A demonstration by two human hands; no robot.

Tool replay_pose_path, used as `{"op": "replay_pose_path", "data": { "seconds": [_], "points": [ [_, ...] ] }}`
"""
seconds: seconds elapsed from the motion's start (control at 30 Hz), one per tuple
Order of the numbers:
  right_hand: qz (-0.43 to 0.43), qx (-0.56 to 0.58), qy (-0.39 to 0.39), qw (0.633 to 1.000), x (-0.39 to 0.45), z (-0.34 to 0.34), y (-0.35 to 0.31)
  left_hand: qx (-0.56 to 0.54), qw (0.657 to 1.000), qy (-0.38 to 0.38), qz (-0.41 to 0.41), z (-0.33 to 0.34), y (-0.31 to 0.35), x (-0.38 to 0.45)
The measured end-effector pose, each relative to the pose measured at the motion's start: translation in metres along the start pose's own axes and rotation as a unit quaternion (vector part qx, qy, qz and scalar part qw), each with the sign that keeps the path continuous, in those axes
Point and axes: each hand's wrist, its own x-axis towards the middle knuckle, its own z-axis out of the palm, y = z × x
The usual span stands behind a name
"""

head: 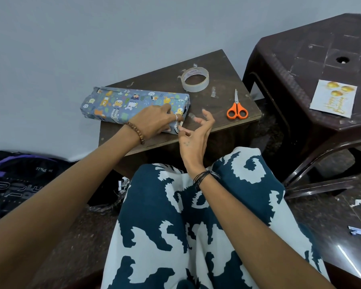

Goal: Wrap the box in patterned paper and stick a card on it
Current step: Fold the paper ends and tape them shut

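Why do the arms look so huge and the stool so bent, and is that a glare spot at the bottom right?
Head view: the wide-angle lens stretches whatever sits near the edges, so the forearms balloon and the stool curves; the box near the centre looks normal. Light is soft, shadows faint. The streak is glare on a glossy surface. The right hand is slightly blurred.

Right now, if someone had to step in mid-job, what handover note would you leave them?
Left hand: pressing down on the wrapped box near its right end, holding the fold.
Right hand: raised beside that end, fingers loosely curled, a small strip of tape at a fingertip.
Box lies on the small table, covered in patterned paper. Tape roll and scissors are on the table too. Card lies on the stool to the right.
Done: paper around the box.
Left: tape the right end shut, then stick the card on.
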Motion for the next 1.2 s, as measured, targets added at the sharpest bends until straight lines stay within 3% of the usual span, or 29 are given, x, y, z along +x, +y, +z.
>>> {"op": "replay_pose_path", "data": {
  "seconds": [0.2, 0.47, 0.6, 0.87, 1.2],
  "points": [
    [-0.002, 0.017, -0.015, 1.0, 0.002, -0.002, 0.003, 0.07, 0.993, -0.092, -0.006, -0.023, 0.006, 0.012],
    [0.067, 0.092, -0.012, 0.993, 0.012, -0.016, -0.008, 0.07, 0.993, -0.094, -0.006, -0.024, 0.008, 0.014],
    [0.13, 0.124, -0.061, 0.982, 0.021, -0.029, -0.016, 0.07, 0.993, -0.094, -0.002, -0.025, 0.008, 0.015],
    [0.124, 0.045, -0.155, 0.979, 0.032, -0.032, -0.014, 0.072, 0.992, -0.107, 0.005, -0.026, 0.006, 0.017],
    [0.132, 0.001, -0.148, 0.98, 0.034, -0.02, -0.006, 0.09, 0.99, -0.107, 0.011, -0.024, 0.005, 0.016]
  ]
}}
